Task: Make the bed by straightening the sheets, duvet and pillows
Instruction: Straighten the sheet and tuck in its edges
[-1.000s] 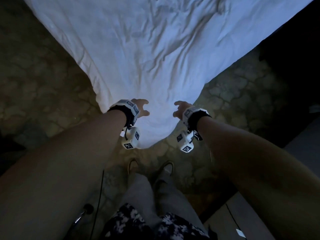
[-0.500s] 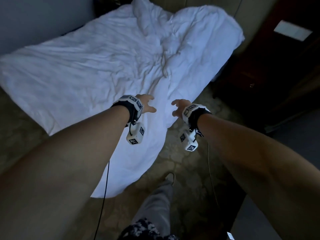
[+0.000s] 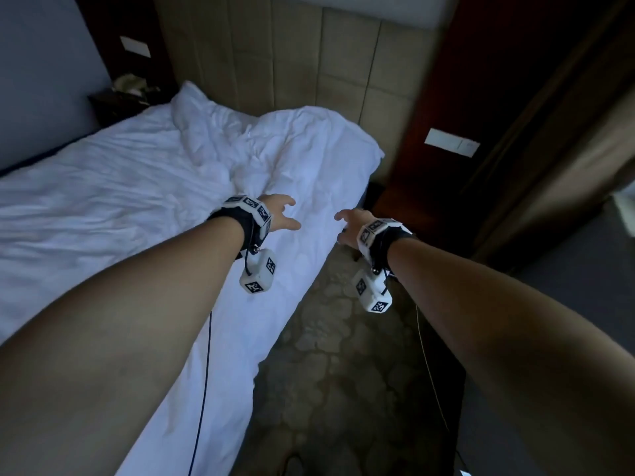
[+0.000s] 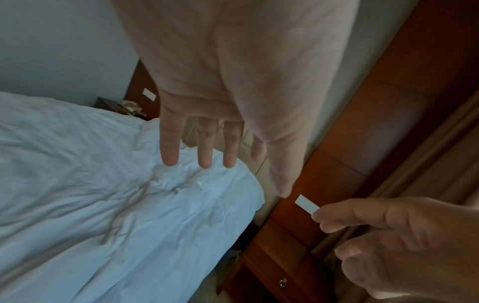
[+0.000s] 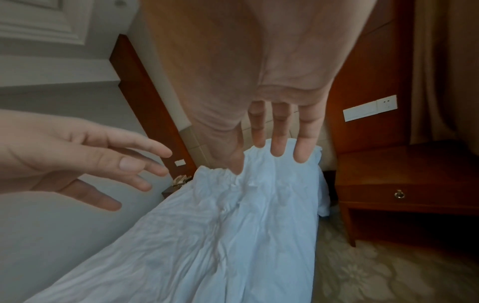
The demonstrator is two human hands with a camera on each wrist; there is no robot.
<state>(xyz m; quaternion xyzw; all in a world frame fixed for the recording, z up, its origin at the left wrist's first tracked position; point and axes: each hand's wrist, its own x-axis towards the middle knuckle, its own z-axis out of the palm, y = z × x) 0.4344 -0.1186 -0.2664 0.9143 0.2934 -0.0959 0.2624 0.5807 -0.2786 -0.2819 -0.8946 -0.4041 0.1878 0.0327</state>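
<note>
A white, wrinkled duvet [image 3: 130, 204] covers the bed and bunches in creases near the padded headboard [image 3: 299, 60]. Its right edge hangs over the bed's side [image 3: 261, 324]. My left hand [image 3: 281, 214] hovers above the duvet's right part, fingers spread and straight, holding nothing. My right hand [image 3: 348, 223] is in the air beside the bed's right edge, fingers loosely spread and empty. The left wrist view shows my left hand's fingers [image 4: 169, 147] over the bunched duvet [image 4: 166, 184]. The right wrist view shows my right hand's fingers [image 5: 278, 135] above the duvet [image 5: 246, 225]. No pillow shows uncovered.
A wooden nightstand [image 5: 404, 184] with a drawer stands right of the bed head, under a wall socket plate [image 5: 369, 107]. Another nightstand [image 3: 117, 101] with clutter sits at the far left. Patterned carpet [image 3: 343, 372] lies along the bed's right side. A curtain [image 3: 567, 166] hangs at right.
The view has swung from the duvet's foot corner up along the bed's right side to the headboard. Both hands, empty throughout, have risen and reach forward toward the bed head.
</note>
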